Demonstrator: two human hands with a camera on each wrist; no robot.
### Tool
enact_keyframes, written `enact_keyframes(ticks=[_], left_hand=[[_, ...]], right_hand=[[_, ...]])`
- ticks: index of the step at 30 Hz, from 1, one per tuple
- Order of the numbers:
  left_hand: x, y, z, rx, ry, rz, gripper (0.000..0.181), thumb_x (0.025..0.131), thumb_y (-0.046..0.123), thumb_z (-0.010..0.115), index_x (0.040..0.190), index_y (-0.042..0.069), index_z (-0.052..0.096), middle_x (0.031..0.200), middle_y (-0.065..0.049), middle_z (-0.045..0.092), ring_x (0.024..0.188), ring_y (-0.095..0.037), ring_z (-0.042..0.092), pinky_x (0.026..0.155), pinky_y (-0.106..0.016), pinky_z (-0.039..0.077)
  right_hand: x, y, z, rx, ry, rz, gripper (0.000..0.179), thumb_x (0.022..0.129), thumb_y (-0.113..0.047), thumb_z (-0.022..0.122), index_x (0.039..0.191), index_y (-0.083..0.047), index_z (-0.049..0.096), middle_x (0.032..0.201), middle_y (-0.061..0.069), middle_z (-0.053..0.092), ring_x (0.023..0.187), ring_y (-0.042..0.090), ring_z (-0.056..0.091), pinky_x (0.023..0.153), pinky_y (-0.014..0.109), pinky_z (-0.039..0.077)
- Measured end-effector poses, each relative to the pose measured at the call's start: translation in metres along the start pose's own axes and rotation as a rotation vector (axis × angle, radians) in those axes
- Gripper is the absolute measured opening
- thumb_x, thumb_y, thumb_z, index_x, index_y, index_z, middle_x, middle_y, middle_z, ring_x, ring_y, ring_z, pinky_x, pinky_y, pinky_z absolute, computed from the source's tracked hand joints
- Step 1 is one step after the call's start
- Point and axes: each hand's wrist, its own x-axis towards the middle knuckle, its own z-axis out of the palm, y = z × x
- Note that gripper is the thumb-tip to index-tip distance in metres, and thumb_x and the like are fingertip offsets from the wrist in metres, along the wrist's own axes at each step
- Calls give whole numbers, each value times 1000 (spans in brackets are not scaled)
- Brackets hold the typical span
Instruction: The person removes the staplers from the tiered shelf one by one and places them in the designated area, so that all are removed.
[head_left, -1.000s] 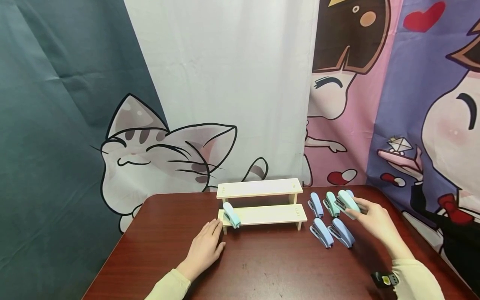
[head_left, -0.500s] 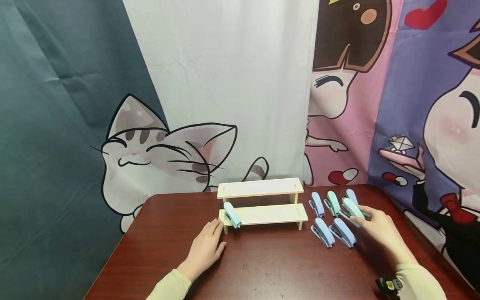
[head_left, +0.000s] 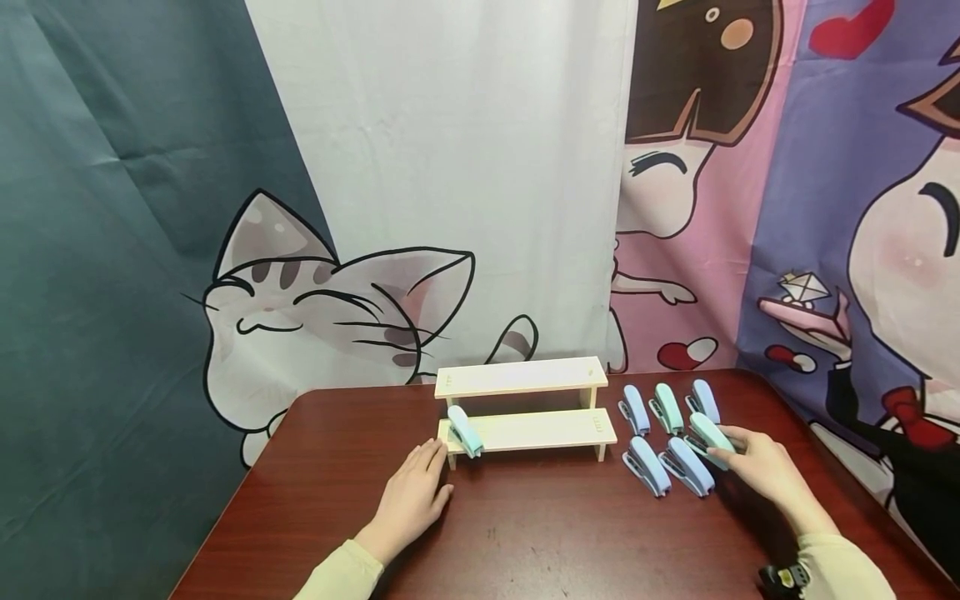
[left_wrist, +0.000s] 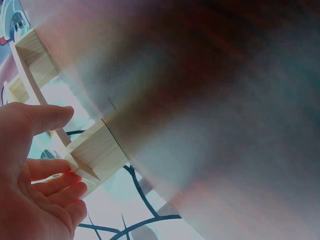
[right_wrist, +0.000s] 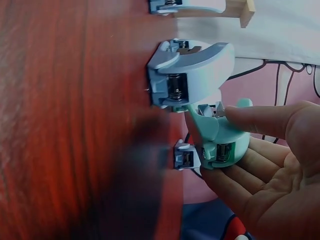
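Note:
My right hand pinches a mint green stapler between thumb and fingers, at the right end of a group of staplers. In the right wrist view that green stapler hangs close over the table, beside a blue stapler. My left hand lies with fingers extended, fingertips right at the left end of the lower shelf of a pale wooden two-step rack. Another mint stapler rests on that shelf's left end. In the left wrist view the left hand is beside the rack's end leg.
Two blue staplers stand in the front row, left of the held one. Behind are a blue stapler, a green stapler and another blue stapler. A printed curtain hangs behind the brown table.
My right hand has moved the green stapler toward me and slightly right, down from over the back row to the right of the front row. The left hand has stayed in place.

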Motion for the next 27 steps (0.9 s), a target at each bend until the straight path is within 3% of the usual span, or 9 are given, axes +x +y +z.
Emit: enact_keyframes(ticks=[13,27], left_hand=[[0,0,2,2,-8,-6,58,89,22,77,134,-8,58,138,-23,57,134,-37,51,115,-47,37],[0,0,1,-5,-6,-6,58,88,21,78,134,-9,58,138,-24,57,133,-37,51,114,-49,39]], right_hand=[[0,6,3,-11,-21,-7,52,89,-25,77,121,13,63,101,29,70,88,34,66,66,39,50],[-4,8,3,5,-38,15,55,90,-26,76,124,13,60,98,25,70,78,23,63,62,34,47]])
